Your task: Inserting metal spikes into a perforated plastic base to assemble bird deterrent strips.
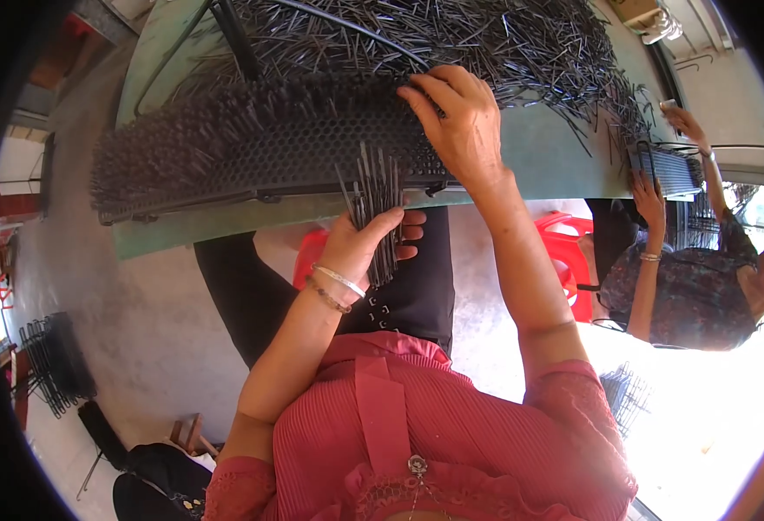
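Note:
In front of me a long dark perforated panel (312, 143) lies along the table's near side. Thin dark strips (165, 148) stand upright in its holes, dense along the left part and the far edge. Below the panel's near edge my left hand (373, 239) is closed around a bundle of thin dark strips (378, 187), their ends pointing up. My right hand (460, 117) reaches over the panel's right part, fingers bent down and drawn together at the far rows. What its fingertips hold is too small to make out.
A large heap of loose dark strips (451, 43) covers the table's far part. A bent metal rod frame (234, 43) rises behind the panel. At right another person's hand (648, 195) is at a second panel (673, 169). Red plastic stools (564, 252) stand below the green tabletop (543, 156).

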### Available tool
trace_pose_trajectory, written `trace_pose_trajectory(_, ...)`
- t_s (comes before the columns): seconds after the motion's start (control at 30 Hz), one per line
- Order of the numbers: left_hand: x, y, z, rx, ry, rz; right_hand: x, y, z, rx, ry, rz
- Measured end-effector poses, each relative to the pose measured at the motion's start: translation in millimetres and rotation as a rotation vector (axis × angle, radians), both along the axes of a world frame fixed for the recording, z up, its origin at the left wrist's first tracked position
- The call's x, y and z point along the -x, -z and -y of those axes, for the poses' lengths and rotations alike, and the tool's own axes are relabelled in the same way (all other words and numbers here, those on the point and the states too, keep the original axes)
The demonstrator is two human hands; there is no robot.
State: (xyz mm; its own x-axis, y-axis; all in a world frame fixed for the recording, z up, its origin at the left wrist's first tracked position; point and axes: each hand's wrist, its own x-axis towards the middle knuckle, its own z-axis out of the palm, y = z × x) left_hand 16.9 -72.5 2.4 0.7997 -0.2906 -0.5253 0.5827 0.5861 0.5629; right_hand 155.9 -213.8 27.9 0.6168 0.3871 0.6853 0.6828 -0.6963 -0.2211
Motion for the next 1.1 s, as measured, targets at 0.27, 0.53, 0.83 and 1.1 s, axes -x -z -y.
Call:
trace_pose_trajectory(0.27, 0, -6, -3, 0.026, -0.026, 0.089, 52, -24, 9, -0.368, -0.164, -1.094)
trace_pose_trajectory(0.53, -1, -5, 10, 0.029, -0.018, 0.104, 59, -16, 23, -0.612, -0.186, -1.293)
trace_pose_trajectory(0.83, 0, 1, 12, 0.015, -0.034, 0.054, 7, -25, 40, -0.767, -0.096, -0.636)
trace_pose_trajectory(1.1, 3, 3, 12, -0.005, -0.006, 0.047, -8, -14, 37, -0.524, -0.037, -0.504)
